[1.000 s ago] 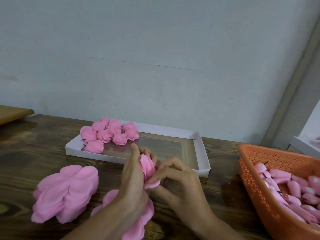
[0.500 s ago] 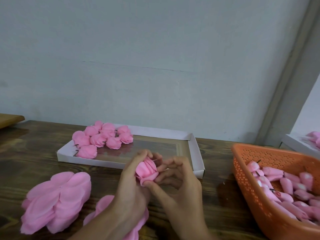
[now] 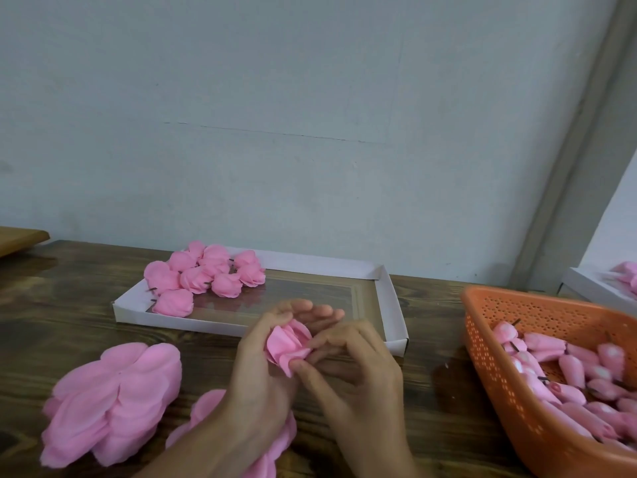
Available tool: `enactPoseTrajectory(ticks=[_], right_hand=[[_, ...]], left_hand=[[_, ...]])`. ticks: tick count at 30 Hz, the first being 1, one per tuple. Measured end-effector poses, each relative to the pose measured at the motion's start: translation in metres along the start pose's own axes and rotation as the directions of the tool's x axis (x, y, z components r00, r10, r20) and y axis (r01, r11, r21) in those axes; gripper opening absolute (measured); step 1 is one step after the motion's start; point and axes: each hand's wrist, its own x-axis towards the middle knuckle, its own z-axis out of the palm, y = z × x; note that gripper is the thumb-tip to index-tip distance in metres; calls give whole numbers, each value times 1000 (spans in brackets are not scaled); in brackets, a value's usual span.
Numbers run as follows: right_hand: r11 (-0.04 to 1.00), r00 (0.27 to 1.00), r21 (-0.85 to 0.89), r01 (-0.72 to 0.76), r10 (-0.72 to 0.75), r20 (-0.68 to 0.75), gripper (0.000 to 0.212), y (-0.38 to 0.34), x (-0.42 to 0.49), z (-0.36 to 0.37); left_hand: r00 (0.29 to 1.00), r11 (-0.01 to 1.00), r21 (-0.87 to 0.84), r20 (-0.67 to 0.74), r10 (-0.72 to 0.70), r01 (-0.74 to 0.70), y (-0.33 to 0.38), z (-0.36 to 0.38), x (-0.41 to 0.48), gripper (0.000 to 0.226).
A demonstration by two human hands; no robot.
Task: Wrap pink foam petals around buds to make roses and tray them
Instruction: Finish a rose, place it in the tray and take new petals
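Foam rose (image 3: 287,343), half wrapped, sat just in front of the tray (image 3: 392,305), the left hand (image 3: 255,374) curled round it while the right hand (image 3: 355,370) pinched its lower petal edge

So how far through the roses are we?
Done: roughly nine finished pink foam roses lie at the left end of the white cardboard tray. In hand: the left hand and right hand pinch petals round one half-wrapped pink rose. Left: the orange plastic basket holds many unwrapped pink buds, and loose pink petal stacks wait.
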Motion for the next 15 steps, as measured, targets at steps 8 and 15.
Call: enactPoseTrajectory(ticks=[8, 15], right_hand=[[996, 997, -53, 72, -71, 18, 16, 4, -2, 0], [988, 993, -102, 119, -117, 32, 24, -1, -2, 1]], left_hand=[[999, 997, 59, 4, 41, -41, -2, -2, 3, 26], [1000, 1000, 22, 2, -22, 22, -5, -5, -1, 16]])
